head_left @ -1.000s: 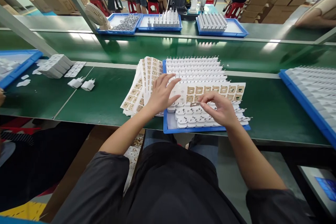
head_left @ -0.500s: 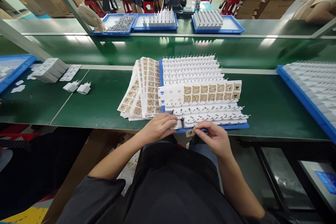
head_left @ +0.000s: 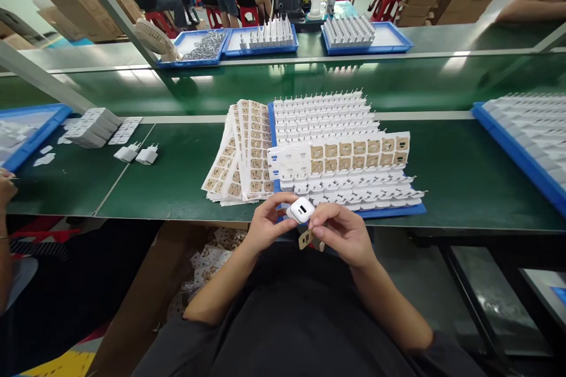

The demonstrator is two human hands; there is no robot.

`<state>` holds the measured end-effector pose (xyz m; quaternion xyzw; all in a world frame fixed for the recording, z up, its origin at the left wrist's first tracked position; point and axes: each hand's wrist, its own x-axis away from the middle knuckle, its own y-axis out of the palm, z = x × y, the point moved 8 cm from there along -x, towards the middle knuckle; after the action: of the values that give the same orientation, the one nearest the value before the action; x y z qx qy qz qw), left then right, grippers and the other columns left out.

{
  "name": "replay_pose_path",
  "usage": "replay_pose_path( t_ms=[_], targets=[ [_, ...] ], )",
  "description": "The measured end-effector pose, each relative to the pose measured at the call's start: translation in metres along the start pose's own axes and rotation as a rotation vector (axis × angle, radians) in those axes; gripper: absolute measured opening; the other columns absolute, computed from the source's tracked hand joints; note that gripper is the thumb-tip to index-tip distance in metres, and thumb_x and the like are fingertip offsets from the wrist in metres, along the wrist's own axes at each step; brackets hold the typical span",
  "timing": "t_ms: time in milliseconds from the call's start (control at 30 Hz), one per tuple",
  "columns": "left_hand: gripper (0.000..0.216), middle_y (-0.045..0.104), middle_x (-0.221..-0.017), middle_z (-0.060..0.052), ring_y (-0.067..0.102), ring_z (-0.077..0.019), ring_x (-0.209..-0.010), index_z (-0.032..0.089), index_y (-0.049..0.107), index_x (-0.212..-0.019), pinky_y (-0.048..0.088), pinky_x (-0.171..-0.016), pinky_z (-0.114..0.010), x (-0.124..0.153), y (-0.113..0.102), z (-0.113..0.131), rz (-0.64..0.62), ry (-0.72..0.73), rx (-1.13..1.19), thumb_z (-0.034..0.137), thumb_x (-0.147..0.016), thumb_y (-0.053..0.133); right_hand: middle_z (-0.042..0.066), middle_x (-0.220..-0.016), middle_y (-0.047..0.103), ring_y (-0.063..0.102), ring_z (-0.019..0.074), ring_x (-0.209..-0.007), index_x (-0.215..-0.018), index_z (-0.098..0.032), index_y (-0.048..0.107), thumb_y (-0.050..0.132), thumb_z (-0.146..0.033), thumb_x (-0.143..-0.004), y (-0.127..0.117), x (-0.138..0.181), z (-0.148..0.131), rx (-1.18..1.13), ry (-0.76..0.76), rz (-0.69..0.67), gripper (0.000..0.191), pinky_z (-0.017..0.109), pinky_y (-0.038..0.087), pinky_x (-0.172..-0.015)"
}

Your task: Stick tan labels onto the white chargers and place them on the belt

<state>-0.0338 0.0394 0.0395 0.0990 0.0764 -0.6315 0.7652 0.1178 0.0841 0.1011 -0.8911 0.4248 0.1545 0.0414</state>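
My left hand [head_left: 264, 225] and my right hand [head_left: 342, 232] meet just below the table's front edge. Together they pinch a small white charger plug [head_left: 300, 210], its port face turned up. A small tan sticker [head_left: 305, 240] hangs from my right hand's fingers just under the plug. Right behind my hands a blue tray [head_left: 398, 211] holds several rows of white plugs. A sticker sheet [head_left: 340, 156] lies across those plugs, its left part peeled bare. A fan of more sticker sheets [head_left: 241, 153] lies left of the tray.
Two loose white plugs [head_left: 141, 154] and a stack of white parts [head_left: 92, 126] lie at the left, beside a blue tray [head_left: 30, 129]. Another tray of plugs [head_left: 526, 135] sits at the right. A person's hand [head_left: 6, 185] shows at the left edge. Beyond the green belt stand further trays [head_left: 367, 35] and seated people.
My left hand left the sticker sheet, took a white plug from the tray's front row and lifted it. My right hand peeled off a sticker and brought it toward me, under the plug.
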Motion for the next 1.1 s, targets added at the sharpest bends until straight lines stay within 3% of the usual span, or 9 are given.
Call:
replay_pose_path(
  t_ms=[133, 233, 300, 400, 667, 1100],
  targets=[
    [0.048, 0.071, -0.132, -0.011, 0.068, -0.0300, -0.120, 0.032, 0.065, -0.132, 0.058, -0.100, -0.045, 0.005, 0.002, 0.018, -0.047, 0.111, -0.272, 0.046, -0.087, 0.076, 0.002, -0.079, 0.070, 0.067, 0.0164, -0.072, -0.085, -0.023, 0.069, 0.074, -0.037, -0.090, -0.001, 0.003, 0.000, 0.012, 0.039, 0.032, 0.016, 0.029, 0.057, -0.067],
    [0.049, 0.074, -0.126, -0.009, 0.072, -0.0290, -0.113, 0.033, 0.066, -0.132, 0.059, -0.099, -0.045, 0.007, 0.003, 0.029, -0.011, 0.170, -0.385, 0.043, -0.086, 0.078, 0.002, -0.081, 0.071, 0.067, 0.0166, -0.073, -0.087, -0.023, 0.070, 0.074, -0.038, -0.090, 0.001, 0.005, 0.002, 0.026, 0.080, 0.031, 0.016, 0.029, 0.058, -0.068],
    [0.046, 0.075, -0.125, -0.008, 0.073, -0.0278, -0.112, 0.033, 0.065, -0.133, 0.060, -0.099, -0.043, 0.006, 0.006, 0.036, -0.007, 0.218, -0.429, 0.037, -0.088, 0.077, 0.003, -0.083, 0.071, 0.068, 0.0166, -0.075, -0.091, -0.024, 0.070, 0.074, -0.036, -0.090, -0.005, 0.004, 0.002, 0.056, 0.082, 0.100, 0.013, 0.029, 0.058, -0.070],
    [0.050, 0.075, -0.124, -0.008, 0.073, -0.0264, -0.112, 0.034, 0.063, -0.135, 0.059, -0.100, -0.042, 0.006, 0.012, 0.049, -0.033, 0.308, -0.467, 0.030, -0.087, 0.078, 0.002, -0.086, 0.070, 0.067, 0.0160, -0.078, -0.093, -0.025, 0.070, 0.072, -0.031, -0.092, -0.015, 0.000, 0.001, 0.097, 0.066, 0.171, 0.007, 0.028, 0.058, -0.074],
    [0.050, 0.075, -0.119, -0.010, 0.073, -0.0241, -0.110, 0.027, 0.064, -0.133, 0.059, -0.098, -0.037, 0.005, 0.014, 0.066, -0.039, 0.423, -0.550, 0.030, -0.086, 0.080, 0.000, -0.086, 0.069, 0.067, 0.0141, -0.079, -0.092, -0.024, 0.070, 0.073, -0.025, -0.091, -0.015, -0.007, 0.003, 0.066, 0.096, 0.170, 0.003, 0.026, 0.057, -0.073],
    [0.046, 0.076, -0.117, -0.010, 0.073, -0.0229, -0.107, 0.024, 0.066, -0.130, 0.059, -0.096, -0.035, 0.004, 0.015, 0.070, -0.052, 0.442, -0.586, 0.030, -0.087, 0.079, 0.000, -0.088, 0.069, 0.067, 0.0146, -0.081, -0.094, -0.024, 0.070, 0.070, -0.025, -0.093, -0.012, -0.004, 0.004, 0.116, 0.078, 0.149, 0.002, 0.026, 0.057, -0.073]
  ],
)
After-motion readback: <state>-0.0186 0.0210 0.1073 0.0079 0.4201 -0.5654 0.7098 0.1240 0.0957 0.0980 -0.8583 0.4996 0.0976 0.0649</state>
